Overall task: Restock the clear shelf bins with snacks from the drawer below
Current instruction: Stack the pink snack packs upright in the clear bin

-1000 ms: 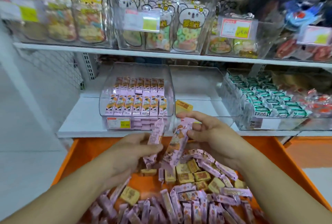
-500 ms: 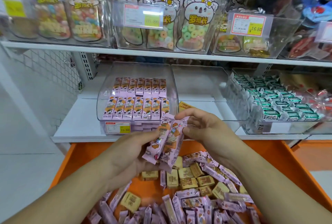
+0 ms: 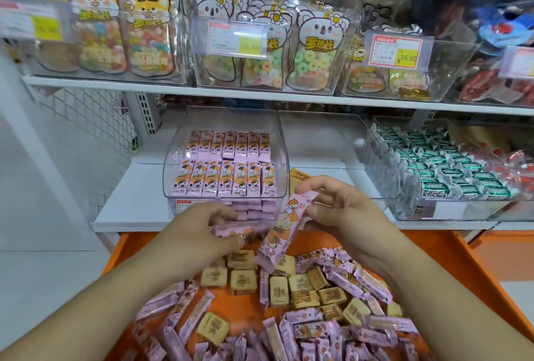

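Right, both hands are over the orange drawer (image 3: pixel 491 268) at the bottom of the frame. The right hand (image 3: pixel 344 216) pinches a small stack of pink snack bars (image 3: pixel 284 230) near its upper end, thumb on one face, fingers curled over the top, so the stack hangs tilted with its lower end toward the drawer. Looks like two bars pressed flat together, though I can't be sure of the count. The left hand (image 3: pixel 202 233) curls around a blurred pink bar (image 3: pixel 231 230) lying crosswise, just beside the stack; I'd judge it's being brought across to join the stack, so they go in as one neat block.

Straight above, centre frame, sits the clear bin (image 3: pixel 173 164) for these bars. Its top layer shows two rows, seven bars each, laid side by side with more layers underneath. That tidy packing is probably why the hands square the bars up first. The neighbouring clear bin (image 3: pixel 318 135) to the right holds only one yellow packet (image 3: pixel 299 178) that I can see. Further right, a bin of green-and-white wrapped snacks (image 3: pixel 450 169), too many to count.

Down in the drawer, loose pink bars (image 3: pixel 346 329) lie heaped every which way, dozens, mixed with roughly fifteen square tan biscuit packets (image 3: pixel 277 288). Plenty of stock left to lift.
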A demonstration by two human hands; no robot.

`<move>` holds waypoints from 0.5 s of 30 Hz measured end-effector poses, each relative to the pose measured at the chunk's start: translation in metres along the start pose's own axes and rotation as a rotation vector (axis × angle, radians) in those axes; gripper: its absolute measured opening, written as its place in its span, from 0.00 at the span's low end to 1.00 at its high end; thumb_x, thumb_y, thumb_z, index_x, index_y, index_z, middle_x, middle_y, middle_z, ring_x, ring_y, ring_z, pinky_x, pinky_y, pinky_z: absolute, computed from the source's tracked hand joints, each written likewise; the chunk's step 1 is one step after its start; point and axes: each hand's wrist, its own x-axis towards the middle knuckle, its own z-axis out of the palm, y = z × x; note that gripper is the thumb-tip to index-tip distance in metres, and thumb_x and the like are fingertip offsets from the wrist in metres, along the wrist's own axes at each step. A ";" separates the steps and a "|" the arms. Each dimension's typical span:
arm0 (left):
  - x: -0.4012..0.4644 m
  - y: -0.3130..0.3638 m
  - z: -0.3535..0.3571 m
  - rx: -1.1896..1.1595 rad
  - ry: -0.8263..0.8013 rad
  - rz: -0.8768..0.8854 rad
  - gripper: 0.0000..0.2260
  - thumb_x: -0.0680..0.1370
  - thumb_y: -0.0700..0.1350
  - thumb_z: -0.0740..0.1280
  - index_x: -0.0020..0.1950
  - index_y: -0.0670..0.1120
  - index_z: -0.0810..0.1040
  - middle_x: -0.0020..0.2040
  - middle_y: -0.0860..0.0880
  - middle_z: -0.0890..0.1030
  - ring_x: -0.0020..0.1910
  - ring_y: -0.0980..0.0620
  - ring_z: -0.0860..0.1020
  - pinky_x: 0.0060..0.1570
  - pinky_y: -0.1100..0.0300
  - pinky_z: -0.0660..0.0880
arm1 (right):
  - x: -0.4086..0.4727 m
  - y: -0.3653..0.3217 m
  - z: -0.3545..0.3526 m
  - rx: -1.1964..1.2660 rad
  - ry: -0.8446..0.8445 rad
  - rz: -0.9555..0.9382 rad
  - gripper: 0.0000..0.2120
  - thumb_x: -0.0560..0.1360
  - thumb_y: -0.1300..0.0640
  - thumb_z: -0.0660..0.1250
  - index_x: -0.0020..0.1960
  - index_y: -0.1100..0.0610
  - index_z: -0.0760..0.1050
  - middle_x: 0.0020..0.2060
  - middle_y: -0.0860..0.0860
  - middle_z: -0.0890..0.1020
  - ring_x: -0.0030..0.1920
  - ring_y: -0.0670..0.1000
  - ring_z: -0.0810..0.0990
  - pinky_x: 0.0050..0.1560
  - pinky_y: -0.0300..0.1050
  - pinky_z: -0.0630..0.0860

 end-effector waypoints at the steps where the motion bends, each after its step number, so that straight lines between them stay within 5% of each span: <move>1: 0.000 0.000 -0.003 -0.002 0.017 0.009 0.15 0.72 0.53 0.80 0.56 0.56 0.81 0.50 0.58 0.84 0.42 0.59 0.83 0.43 0.60 0.80 | -0.001 -0.001 0.000 -0.006 -0.013 -0.001 0.17 0.79 0.77 0.62 0.55 0.59 0.81 0.48 0.57 0.85 0.45 0.56 0.82 0.48 0.52 0.79; 5: 0.001 0.002 -0.006 -0.305 0.011 -0.040 0.24 0.61 0.56 0.83 0.54 0.53 0.83 0.43 0.56 0.87 0.45 0.58 0.85 0.49 0.58 0.78 | -0.001 -0.001 0.004 -0.017 -0.076 0.022 0.14 0.80 0.76 0.62 0.56 0.61 0.79 0.52 0.57 0.85 0.48 0.56 0.83 0.48 0.52 0.80; 9: -0.001 0.005 0.013 -0.640 -0.098 -0.102 0.14 0.69 0.51 0.79 0.52 0.46 0.87 0.48 0.46 0.88 0.47 0.48 0.86 0.48 0.53 0.81 | -0.001 0.007 0.013 -0.040 -0.138 0.025 0.14 0.80 0.76 0.62 0.58 0.62 0.79 0.58 0.59 0.84 0.53 0.62 0.82 0.58 0.62 0.75; 12: -0.001 0.008 0.023 -0.672 -0.112 -0.149 0.11 0.76 0.49 0.75 0.57 0.48 0.85 0.49 0.47 0.88 0.48 0.51 0.87 0.58 0.42 0.82 | 0.000 0.012 0.019 -0.073 -0.118 0.033 0.15 0.80 0.76 0.62 0.58 0.62 0.79 0.57 0.60 0.85 0.51 0.62 0.83 0.56 0.59 0.79; 15: 0.000 0.006 0.021 -0.536 -0.147 -0.127 0.15 0.73 0.51 0.78 0.58 0.53 0.83 0.49 0.51 0.88 0.49 0.53 0.87 0.55 0.43 0.83 | 0.000 0.015 0.021 -0.067 -0.077 0.034 0.14 0.80 0.76 0.61 0.58 0.63 0.78 0.56 0.61 0.85 0.51 0.62 0.84 0.57 0.57 0.81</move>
